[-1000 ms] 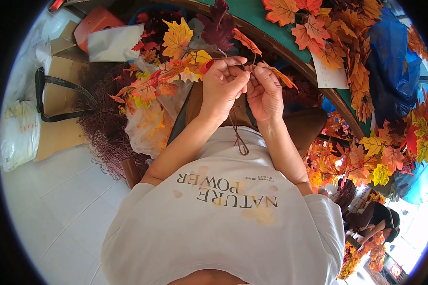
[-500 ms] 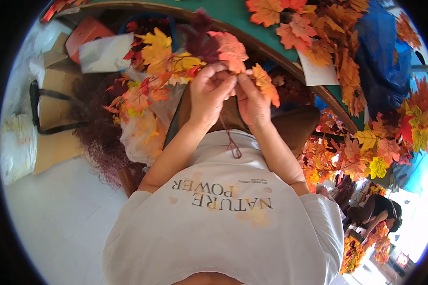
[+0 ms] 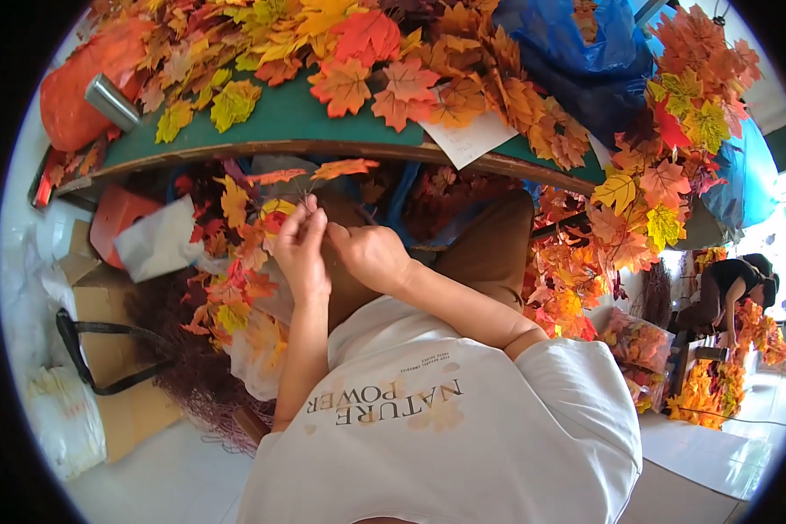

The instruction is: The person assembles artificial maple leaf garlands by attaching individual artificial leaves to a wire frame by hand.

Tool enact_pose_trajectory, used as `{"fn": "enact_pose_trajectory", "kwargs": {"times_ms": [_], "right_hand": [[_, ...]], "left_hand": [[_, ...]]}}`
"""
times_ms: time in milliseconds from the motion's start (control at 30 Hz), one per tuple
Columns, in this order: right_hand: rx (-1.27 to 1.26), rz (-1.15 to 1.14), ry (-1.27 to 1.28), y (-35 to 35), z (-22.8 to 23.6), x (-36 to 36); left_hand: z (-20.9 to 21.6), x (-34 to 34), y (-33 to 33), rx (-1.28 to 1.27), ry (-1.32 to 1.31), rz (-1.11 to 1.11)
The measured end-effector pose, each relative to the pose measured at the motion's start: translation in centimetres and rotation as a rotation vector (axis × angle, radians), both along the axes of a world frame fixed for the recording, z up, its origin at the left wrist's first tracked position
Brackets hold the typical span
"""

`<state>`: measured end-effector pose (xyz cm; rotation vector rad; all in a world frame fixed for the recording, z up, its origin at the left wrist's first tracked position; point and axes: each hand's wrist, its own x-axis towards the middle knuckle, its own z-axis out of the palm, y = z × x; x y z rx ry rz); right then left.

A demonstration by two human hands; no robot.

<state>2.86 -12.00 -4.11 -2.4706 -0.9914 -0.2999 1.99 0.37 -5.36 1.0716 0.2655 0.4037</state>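
Observation:
My left hand (image 3: pixel 304 262) is raised over my lap, thumb and fingers pinched on the thin stems of an artificial leaf sprig. Two orange leaves (image 3: pixel 345 168) of that sprig spread out edge-on above the fingertips. Close to its right, my right hand (image 3: pixel 371 257) is closed with the fingers curled; whatever they grip, perhaps a stem, is hidden. Just left of my hands hangs a bunch of red, orange and yellow artificial leaves (image 3: pixel 246 236).
Ahead, a green-topped table (image 3: pixel 279 118) with a wooden edge carries many leaves, an orange-red container (image 3: pixel 83 96) and white paper (image 3: pixel 467 135). Blue plastic bags (image 3: pixel 585 48) stand far right. A cardboard box (image 3: pixel 118 314) sits left. Another person (image 3: pixel 729 293) bends at the right.
Both hands have moved left, and the held leaves now tilt edge-on above the left fingertips. The view has shifted, showing more of the table. My right hand has curled closed.

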Motion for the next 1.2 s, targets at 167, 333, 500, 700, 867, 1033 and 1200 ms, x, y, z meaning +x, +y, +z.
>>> {"fn": "enact_pose_trajectory", "kwargs": {"times_ms": [167, 333, 500, 700, 867, 1033, 1200], "right_hand": [[-0.174, -0.042, -0.275, -1.1, 1.5, 0.2], [0.334, 0.120, -0.516, -6.8, 5.8, 2.2], [-0.010, -0.887, -0.589, -20.7, 10.3, 8.9], [-0.346, -0.936, -0.292, -28.2, 8.3, 12.4], [-0.310, -0.958, -0.278, -28.7, 9.4, 12.3], [-0.083, -0.886, -0.377, -29.9, 10.5, 12.7], [0.113, -0.823, -0.245, -30.7, 10.6, 13.3]], "left_hand": [[-1.6, -0.2, -0.8, -0.117, 0.100, -0.019], [-4.0, 0.3, 1.4, -0.594, 0.054, -0.195], [-4.5, 0.4, 2.6, -0.733, 0.025, -0.232], [-3.3, 0.5, 1.4, -0.851, -0.014, -0.461], [-1.2, -0.2, 1.1, -0.526, 0.056, -0.553], [0.4, -0.3, 0.8, -0.422, 0.093, -0.479], [0.3, -0.4, 1.3, -0.425, 0.050, -0.445]]}}
